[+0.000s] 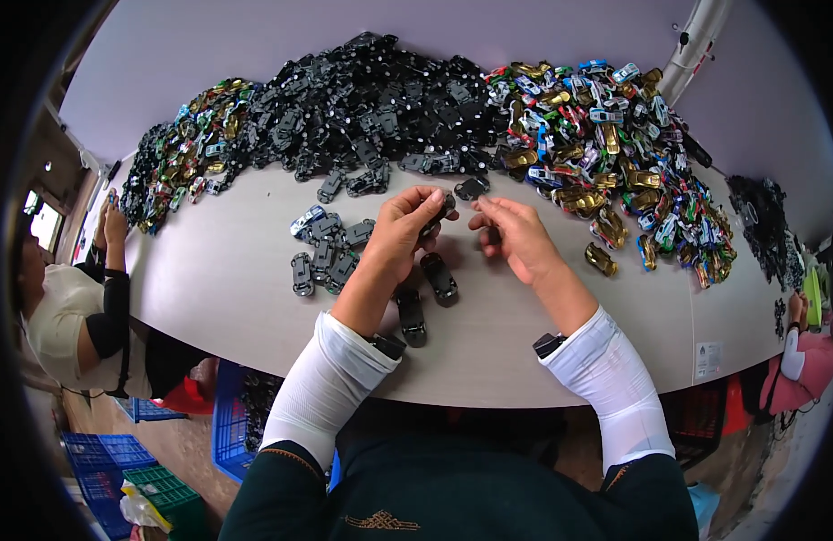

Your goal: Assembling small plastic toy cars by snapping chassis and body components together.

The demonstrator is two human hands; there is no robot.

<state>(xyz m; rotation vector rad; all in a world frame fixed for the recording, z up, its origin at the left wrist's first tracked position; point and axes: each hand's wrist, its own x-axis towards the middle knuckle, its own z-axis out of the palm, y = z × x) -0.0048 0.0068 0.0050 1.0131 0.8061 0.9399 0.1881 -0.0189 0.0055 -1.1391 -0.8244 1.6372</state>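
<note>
The left hand [400, 230] has its fingers closed round a small black plastic toy-car chassis [437, 216] above the grey bench [218, 270]; the right hand [515, 236] pinches, its contents too small to tell. The small part could slip from either grip into the loose chassis [324, 255] below.

L hand [403, 230] pinches a small black plastic toy-car chassis [437, 216] at fingertips, fingers curled round it. R hand [515, 236] just beside it, fingertips bent toward the same piece, nothing clearly gripped. Directly under the grip: two more black chassis pieces [425, 298] flat on the pale grey tabletop [218, 288]. Just L of grip: small cluster of grey/black chassis [326, 252]. Beyond grip: big heap of black chassis [371, 99]. Beyond and R: heap of coloured metallic toy-car bodies [606, 144].
</note>
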